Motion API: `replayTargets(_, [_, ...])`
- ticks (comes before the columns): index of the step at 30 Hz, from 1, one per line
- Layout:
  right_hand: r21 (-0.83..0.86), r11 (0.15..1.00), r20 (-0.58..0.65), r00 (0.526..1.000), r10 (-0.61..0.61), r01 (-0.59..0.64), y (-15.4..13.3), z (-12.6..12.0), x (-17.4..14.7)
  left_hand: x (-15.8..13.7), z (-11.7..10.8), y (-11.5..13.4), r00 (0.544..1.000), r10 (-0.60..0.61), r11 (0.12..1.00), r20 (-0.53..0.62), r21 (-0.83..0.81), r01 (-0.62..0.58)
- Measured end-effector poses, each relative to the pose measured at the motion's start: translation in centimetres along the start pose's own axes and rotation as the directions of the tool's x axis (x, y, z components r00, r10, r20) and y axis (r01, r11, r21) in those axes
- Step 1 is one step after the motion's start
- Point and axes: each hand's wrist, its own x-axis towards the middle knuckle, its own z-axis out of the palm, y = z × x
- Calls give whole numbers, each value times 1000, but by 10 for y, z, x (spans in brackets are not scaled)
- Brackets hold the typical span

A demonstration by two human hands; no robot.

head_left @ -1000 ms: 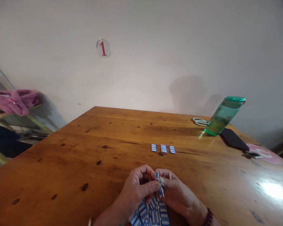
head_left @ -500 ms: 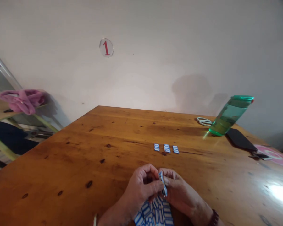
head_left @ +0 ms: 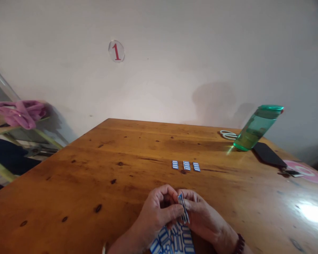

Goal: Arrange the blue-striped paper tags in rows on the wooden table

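Note:
My left hand [head_left: 160, 208] and my right hand [head_left: 204, 215] meet near the table's front. Between their fingertips they pinch a small blue-and-white striped piece [head_left: 183, 209], turned nearly edge-on, so its kind is unclear. Below the hands lies a pile of blue-and-white pieces [head_left: 178, 241], partly covered by my left hand and forearm. Farther off on the wood, three small blue-and-white striped pieces lie in a row: a left one [head_left: 175, 165], a middle one [head_left: 186, 165] and a right one [head_left: 196, 167].
At the back right of the wooden table [head_left: 82, 187] are a green bottle [head_left: 258, 128], a white coiled cable [head_left: 228, 135], a dark flat device [head_left: 269, 154] and a pink round mat [head_left: 314, 174]. A pink fluffy item [head_left: 23, 113] rests on another table at left.
The pinched piece has turned slightly, showing more of its stripes. Both hands stay in nearly the same place. The whole view has shifted slightly.

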Motion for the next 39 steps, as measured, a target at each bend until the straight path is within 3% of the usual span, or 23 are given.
replayTargets(25, [53,997,37,998,49,-51,2,0,0,-4,3,-3,997,43,998,57,51,-46])
replayTargets(35, [26,1000,-15,1000,16,-15,-3,4,1,-2,1,-4,997,68,995,34,69,-71])
replayTargets(39, [-34,995,-122,987,-101,98,-3,5,2,-2,0,0,989,141,979,-37,154,-133])
